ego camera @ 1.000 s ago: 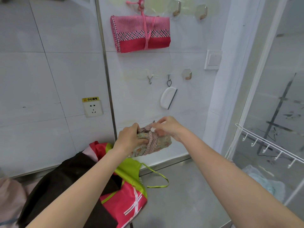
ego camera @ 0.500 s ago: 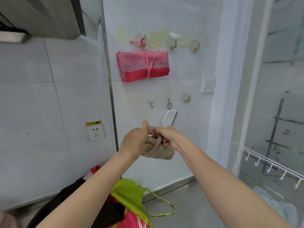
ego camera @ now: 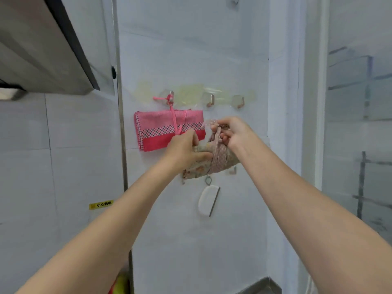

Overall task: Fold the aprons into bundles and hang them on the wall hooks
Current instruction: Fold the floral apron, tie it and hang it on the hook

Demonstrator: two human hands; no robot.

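From the head camera, the step in hand looks like the hanging of the second apron. A floral bundle [ego camera: 209,164] wrapped with a dotted pink strap [ego camera: 218,153] is held up against the wall, just right of a pink bundle [ego camera: 169,130] that already hangs by its cord from the left hook [ego camera: 171,96] of the upper row.

The left hand [ego camera: 183,150] grips the floral bundle from the left, fingers curled round its body. The right hand [ego camera: 230,132] pinches the strap's top end, where a small loop or knot seems to sit; blur hides its exact form.

Two upper hooks are free: the middle hook [ego camera: 211,100], above the right hand, and the right hook [ego camera: 240,102]. My judgement is that the next move calls for lifting the strap loop up and over the middle hook while the left hand carries the weight, then easing both hands off.

Below the bundle a white scraper [ego camera: 209,200] hangs from a lower hook. Low on the left a yellow sticker [ego camera: 101,204] carries black Chinese characters, which seem to read 小心触电. No brand is legible.
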